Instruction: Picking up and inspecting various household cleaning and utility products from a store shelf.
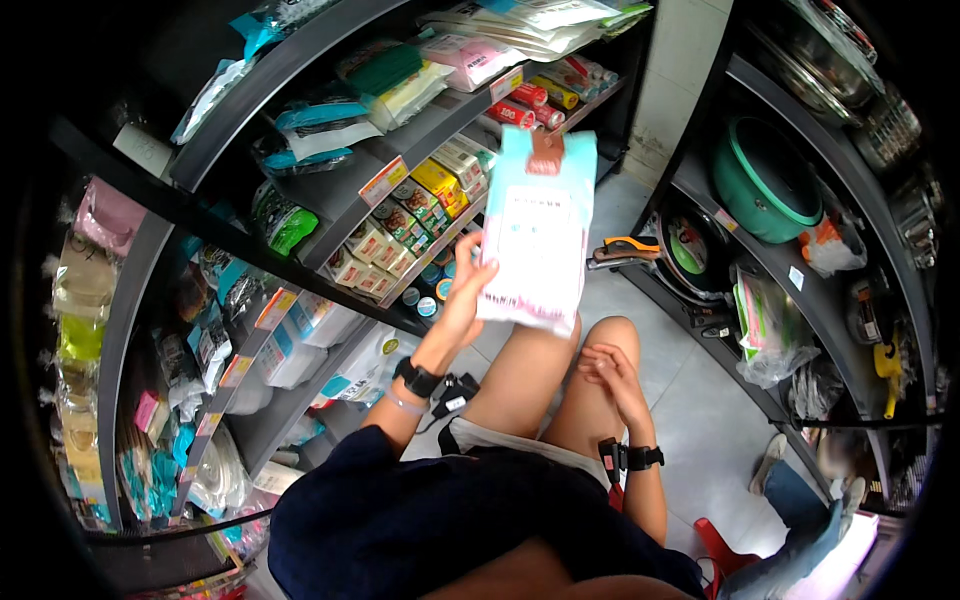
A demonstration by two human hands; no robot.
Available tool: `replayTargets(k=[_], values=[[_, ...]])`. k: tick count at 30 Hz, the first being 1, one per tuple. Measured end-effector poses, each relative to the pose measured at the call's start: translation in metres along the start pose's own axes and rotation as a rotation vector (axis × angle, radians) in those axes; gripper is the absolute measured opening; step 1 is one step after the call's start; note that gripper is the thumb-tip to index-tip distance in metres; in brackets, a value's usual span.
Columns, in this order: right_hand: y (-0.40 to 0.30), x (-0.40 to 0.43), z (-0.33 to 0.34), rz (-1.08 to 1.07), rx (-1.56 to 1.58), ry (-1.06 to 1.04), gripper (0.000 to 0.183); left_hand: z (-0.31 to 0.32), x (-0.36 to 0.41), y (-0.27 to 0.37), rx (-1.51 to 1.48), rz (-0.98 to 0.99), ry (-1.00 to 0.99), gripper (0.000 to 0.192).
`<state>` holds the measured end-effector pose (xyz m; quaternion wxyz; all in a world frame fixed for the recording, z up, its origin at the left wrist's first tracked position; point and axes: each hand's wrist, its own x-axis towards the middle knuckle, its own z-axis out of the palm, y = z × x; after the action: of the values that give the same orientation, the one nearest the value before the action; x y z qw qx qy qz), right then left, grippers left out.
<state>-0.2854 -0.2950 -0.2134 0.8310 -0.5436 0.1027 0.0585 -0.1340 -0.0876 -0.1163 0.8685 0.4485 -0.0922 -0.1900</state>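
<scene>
My left hand (463,296) grips the lower left side of a soft plastic package (536,232), pale blue at the top, white in the middle and pinkish along the bottom, with a brown tab at its upper end. The package is held up above my knees, in front of the left shelves. Resting on my knee, my right hand (611,369) holds nothing, its fingers loosely spread. Beyond the package, small boxes (394,225) stand in rows on a shelf, and red cylindrical packs (517,111) lie on the shelf above the boxes.
Grey shelving (330,232) with bagged goods curves along the left. On the right shelves stand a green basin (761,180) and pans (686,255); an orange-and-black handled item (626,249) juts out over the floor. Another person's jeans-clad leg (802,502) and a red stool (720,551) are at lower right.
</scene>
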Motion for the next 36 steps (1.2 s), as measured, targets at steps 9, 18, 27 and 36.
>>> replayTargets(k=[9, 18, 27, 36], values=[[0.024, -0.004, 0.001, -0.088, -0.104, 0.062, 0.025, 0.032, 0.084, 0.031, 0.191, 0.268, -0.028, 0.047], [0.020, -0.014, -0.010, -0.129, -0.103, 0.076, 0.024, 0.055, 0.148, 0.053, 0.154, 0.319, 0.113, 0.059], [0.020, -0.025, -0.020, -0.138, -0.036, 0.071, 0.023, 0.052, 0.213, 0.066, -0.193, 0.380, 0.110, 0.040], [0.024, -0.026, -0.027, -0.192, 0.017, 0.066, 0.022, 0.032, 0.249, 0.064, -0.396, 0.386, 0.175, 0.020]])
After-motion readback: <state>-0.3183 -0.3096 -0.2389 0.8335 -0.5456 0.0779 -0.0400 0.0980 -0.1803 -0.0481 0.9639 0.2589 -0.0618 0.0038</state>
